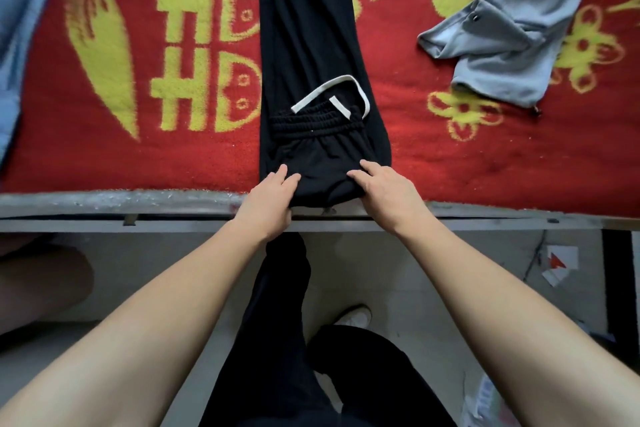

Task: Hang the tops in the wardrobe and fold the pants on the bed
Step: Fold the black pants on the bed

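A red blanket (433, 149) with yellow flowers and letters lay over the bed (519, 215). Its grey metal rail (104, 201) ran straight across before me. Below was a pale, smooth floor (173, 260), with a scrap of paper (559, 267) lying off right.

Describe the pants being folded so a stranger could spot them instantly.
A red blanket with yellow patterns covers the bed. Down its middle lie long black pants, the left hand and right hand resting on their near end. Their white drawstring and dark colour set them apart from the crumpled grey garment at right.
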